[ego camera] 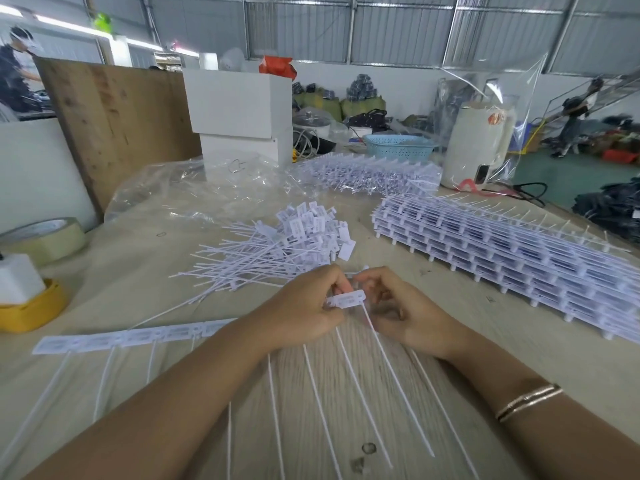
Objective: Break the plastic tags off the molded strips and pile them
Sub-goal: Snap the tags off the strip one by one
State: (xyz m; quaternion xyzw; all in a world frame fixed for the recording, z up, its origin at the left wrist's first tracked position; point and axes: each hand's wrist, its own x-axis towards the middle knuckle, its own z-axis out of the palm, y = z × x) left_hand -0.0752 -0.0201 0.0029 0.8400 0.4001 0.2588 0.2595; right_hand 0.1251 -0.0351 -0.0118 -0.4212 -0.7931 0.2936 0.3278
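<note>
A white molded strip (pixel 131 338) of joined tags lies across the table in front of me, its thin tails running toward me. My left hand (pixel 304 306) grips the strip's right end. My right hand (pixel 398 306) pinches the end tag (pixel 346 300) beside it, fingers curled. Just beyond my hands sits a loose pile of separated tags (pixel 277 251) with their tails fanned left. A tall stack of whole strips (pixel 502 254) lies to the right, and another stack of strips (pixel 367 174) lies farther back.
A clear plastic bag (pixel 207 188) lies crumpled at the back left. A tape roll (pixel 48 237) and a yellow holder (pixel 31 310) sit at the left edge. White boxes (pixel 239 109), a blue basket (pixel 398 147) and a white kettle (pixel 478 143) stand behind.
</note>
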